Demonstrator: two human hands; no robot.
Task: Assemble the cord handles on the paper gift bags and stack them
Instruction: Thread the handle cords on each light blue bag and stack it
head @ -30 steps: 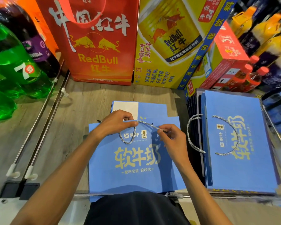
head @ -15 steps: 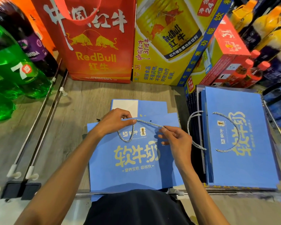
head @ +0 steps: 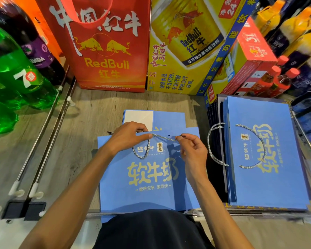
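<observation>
At frame centre, the left hand (head: 127,137) and right hand (head: 192,151) each pinch the grey cord (head: 162,138) above the flat blue bag (head: 147,177). A stack (head: 264,159) of bags with handles lies at the right.

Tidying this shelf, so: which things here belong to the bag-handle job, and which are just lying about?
Job: blue bag; its cord; left hand; right hand; stack of finished bags.
Lying about: red RedBull bag; yellow RedBull carton; green bottles; red-capped bottles.
</observation>
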